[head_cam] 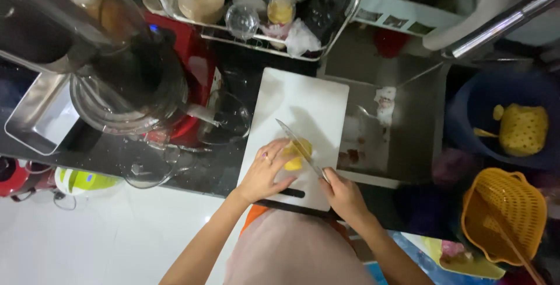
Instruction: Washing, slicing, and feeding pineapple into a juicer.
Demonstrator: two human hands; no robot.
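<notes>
The left hand [263, 171] lies curled over a small yellow piece of fruit or vegetable [296, 155], too blurred to name more closely, fingers closed around its near side to pin it flat so it cannot roll under the blade. It sits on the white cutting board [303, 101], toward the board's 6 o'clock end, close to the person's body where both arms reach it easily.

The right hand [343, 194], at 4 o'clock from the yellow piece, is wrapped tightly around the handle of a kitchen knife [297, 142]; the blade runs up toward 11 o'clock and crosses the top of the piece, angled so the edge meets it just beside the left fingertips.

The board bridges the dark countertop [198, 168] and the edge of the steel sink [408, 122] at its 3 o'clock. At 9 o'clock stand a blender jug [125, 87] and a glass bowl [227, 119]; a wire dish rack [256, 11] lies at 12 o'clock, a yellow plastic basket [504, 215] far off at 4 o'clock
</notes>
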